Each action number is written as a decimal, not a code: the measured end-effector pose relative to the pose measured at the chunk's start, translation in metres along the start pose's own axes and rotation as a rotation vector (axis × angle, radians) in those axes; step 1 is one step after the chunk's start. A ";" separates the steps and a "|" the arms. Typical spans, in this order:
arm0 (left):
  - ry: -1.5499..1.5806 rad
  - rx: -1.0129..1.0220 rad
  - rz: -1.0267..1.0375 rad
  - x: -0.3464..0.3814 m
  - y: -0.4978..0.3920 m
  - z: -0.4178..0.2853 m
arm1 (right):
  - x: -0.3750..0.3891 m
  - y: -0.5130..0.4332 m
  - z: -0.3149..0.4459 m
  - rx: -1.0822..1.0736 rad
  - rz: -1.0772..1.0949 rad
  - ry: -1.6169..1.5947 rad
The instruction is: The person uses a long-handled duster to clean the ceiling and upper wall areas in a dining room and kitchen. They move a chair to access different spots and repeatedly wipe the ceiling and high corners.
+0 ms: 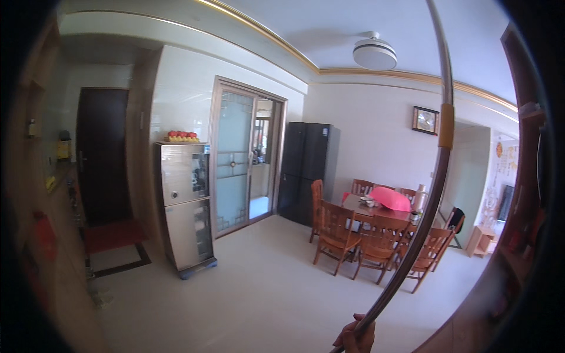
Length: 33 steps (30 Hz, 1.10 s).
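My right hand (358,336) is at the bottom edge of the view, its fingers wrapped around a long slender pole (435,198). The pole rises at a slant past the dining table and on towards the ceiling, where its upper end leaves the picture. A yellowish-brown band (446,125) circles it partway up; above that it looks silvery, below it darker brown. My left hand is out of view.
Wooden chairs (335,225) surround a dining table bearing a pink cover (390,198). A black refrigerator (304,172), sliding glass door (234,163) and metallic cabinet (185,212) line the wall. A ceiling fan light (375,54) hangs overhead. Dark shelving (525,260) stands right.
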<state>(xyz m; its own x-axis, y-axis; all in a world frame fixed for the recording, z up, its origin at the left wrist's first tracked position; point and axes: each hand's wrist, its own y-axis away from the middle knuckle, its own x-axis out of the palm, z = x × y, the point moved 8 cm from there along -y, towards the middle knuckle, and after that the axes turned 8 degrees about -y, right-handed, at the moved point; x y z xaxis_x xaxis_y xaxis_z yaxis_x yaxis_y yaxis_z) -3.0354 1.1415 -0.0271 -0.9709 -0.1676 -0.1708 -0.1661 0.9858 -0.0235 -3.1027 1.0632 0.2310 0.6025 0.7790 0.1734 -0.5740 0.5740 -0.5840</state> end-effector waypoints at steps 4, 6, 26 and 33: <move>0.063 0.054 -0.053 -0.015 0.009 -0.023 | 0.020 -0.013 0.016 -0.128 0.096 0.097; 0.093 0.083 -0.073 -0.026 0.018 -0.045 | 0.039 -0.023 0.023 -0.201 0.135 0.161; -0.146 0.356 -1.107 -0.254 0.188 -0.183 | 0.304 0.132 -0.198 0.460 1.038 -0.594; -0.110 0.390 -1.211 -0.287 0.197 -0.208 | 0.327 0.120 -0.176 0.808 1.081 -0.821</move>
<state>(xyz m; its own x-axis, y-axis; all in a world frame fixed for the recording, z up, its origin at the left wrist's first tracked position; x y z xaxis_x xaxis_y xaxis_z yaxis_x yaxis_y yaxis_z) -2.8253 1.3831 0.2221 -0.2129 -0.9736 0.0826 -0.8517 0.1435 -0.5040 -2.8771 1.3421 0.0777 -0.5690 0.6579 0.4934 -0.8100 -0.5520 -0.1981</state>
